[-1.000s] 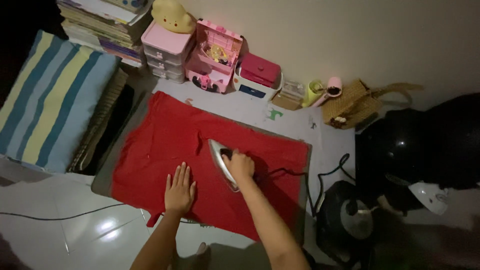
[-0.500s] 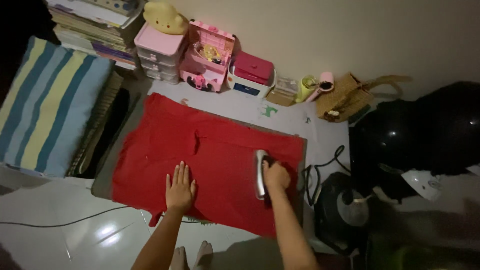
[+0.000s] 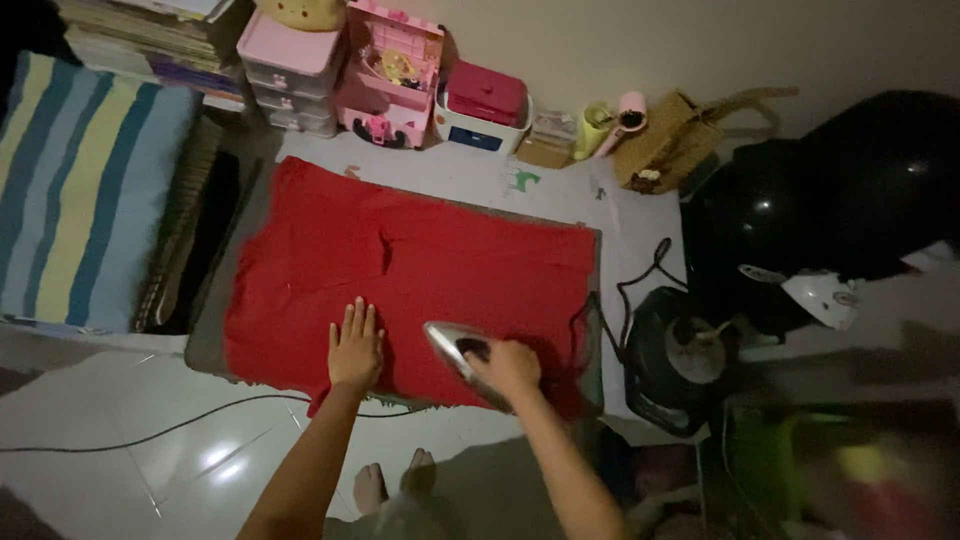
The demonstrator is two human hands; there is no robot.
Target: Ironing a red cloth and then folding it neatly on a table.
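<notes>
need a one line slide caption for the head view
Right hand grips a silver clothes iron on a red cloth spread over the floor mat, left hand pressed flat beside it.
</notes>
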